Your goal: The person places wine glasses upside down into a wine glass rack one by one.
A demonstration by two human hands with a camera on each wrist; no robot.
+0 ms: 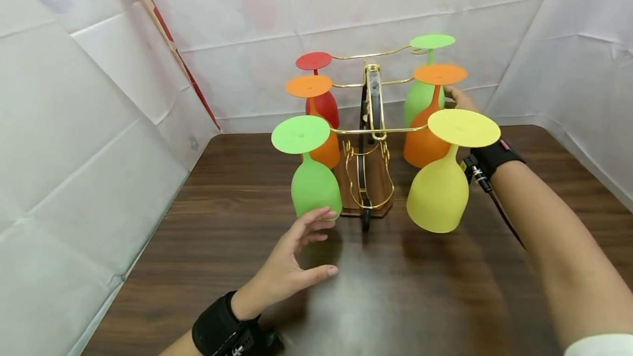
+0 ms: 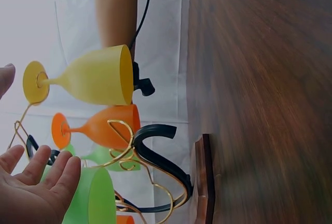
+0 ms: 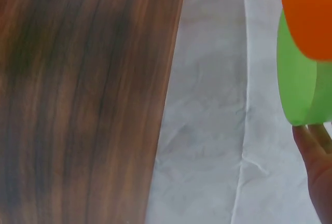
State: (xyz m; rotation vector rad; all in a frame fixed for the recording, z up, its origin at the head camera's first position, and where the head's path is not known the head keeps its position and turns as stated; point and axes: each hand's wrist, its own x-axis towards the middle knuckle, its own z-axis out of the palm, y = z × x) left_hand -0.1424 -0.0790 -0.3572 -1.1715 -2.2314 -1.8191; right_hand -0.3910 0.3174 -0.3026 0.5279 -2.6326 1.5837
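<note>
Upside-down plastic goblets hang by their feet from a gold wire rack point(image 1: 376, 98). My left hand point(image 1: 292, 262) is spread with the thumb apart, its fingertips overlapping the rim of the near-left green goblet point(image 1: 316, 188). On the far right, my right hand point(image 1: 461, 100) reaches past the yellow goblet point(image 1: 437, 196) and the right orange goblet point(image 1: 427, 136). Its fairly straight fingers point(image 3: 308, 143) touch the rim of the far-right green goblet point(image 3: 298, 89); the thumb is hidden. Behind the near-left goblet hang the left orange goblet point(image 1: 326, 150) and a red goblet point(image 1: 326, 109).
The rack's wooden base point(image 1: 346, 180) and black curved frame point(image 2: 161, 156) stand on a dark wood table point(image 1: 237, 196). White sheeting point(image 1: 257, 21) encloses the back and sides. A black cable point(image 1: 504, 218) trails from the right wrist strap.
</note>
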